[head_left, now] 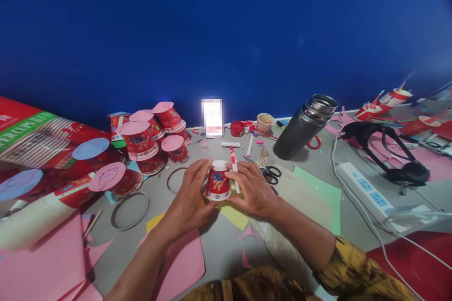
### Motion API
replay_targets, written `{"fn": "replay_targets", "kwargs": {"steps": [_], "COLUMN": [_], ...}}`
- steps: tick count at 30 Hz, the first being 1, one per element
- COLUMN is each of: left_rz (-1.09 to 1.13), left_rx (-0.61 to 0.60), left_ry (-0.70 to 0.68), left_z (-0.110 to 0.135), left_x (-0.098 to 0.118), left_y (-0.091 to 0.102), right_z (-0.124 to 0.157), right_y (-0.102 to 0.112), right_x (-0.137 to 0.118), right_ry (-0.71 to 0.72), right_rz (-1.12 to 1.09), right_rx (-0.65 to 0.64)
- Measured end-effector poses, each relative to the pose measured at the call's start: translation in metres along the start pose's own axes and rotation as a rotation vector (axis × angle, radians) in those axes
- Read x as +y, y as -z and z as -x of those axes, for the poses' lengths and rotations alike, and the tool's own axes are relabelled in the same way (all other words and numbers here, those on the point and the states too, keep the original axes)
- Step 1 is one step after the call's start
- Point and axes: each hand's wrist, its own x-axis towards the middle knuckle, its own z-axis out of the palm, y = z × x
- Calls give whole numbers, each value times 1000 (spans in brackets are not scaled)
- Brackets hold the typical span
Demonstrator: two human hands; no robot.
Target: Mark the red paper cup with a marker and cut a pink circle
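Note:
A red printed paper cup [218, 182] stands upside down in front of me, its white base facing up. My left hand [193, 188] is closed around its left side, fingers behind and thumb low at the front. On the other side, my right hand [252, 190] grips a white and red marker [233, 162], held roughly upright against the cup; its thumb and fingers also touch the cup. Yellow paper [235, 216] lies just below the cup. Black-handled scissors [271, 174] rest to the right of my right hand.
Stacked red cups with pink paper discs [141, 134] stand at left. A dark thermos flask [300, 127], its mouth uncapped, leans in view at right, near a power strip [365, 188]. Pink paper sheets [42, 263], a grey ring [130, 211] and a bright, blurred-out screen [212, 117] are also around.

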Motion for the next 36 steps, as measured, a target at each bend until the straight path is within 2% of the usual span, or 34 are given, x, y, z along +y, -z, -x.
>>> {"fn": "replay_targets", "kwargs": {"steps": [3,7,13,17,21,25,30,36], "left_rz": [-55,57,604,906,1034,966,647,352], "left_rx": [-45,-44,-19,-21,-47,-107,-129,-152], "left_ry": [-55,59,359,419,434,447,377,257], "left_z": [0,0,-4,-8,-9,-7,-5,-5], "left_x": [3,3,1,4,4,-1,2,6], "left_y": [-1,-2,-3,-5,-5,-2,7,9], "right_z": [0,0,1,0,-2,-3,-2,-1], "right_y": [-2,-2,1,3,3,3,-1,0], "right_x": [-1,5,22,22,19,20,22,16], "right_ry": [7,-74,-170,-149,-126,-141,-128,-115], "right_rz": [-13,-139,-332,-413,-422,-409,-313,-310], "right_rx": [-10,3,72,34,17,3,-30,-77]}}
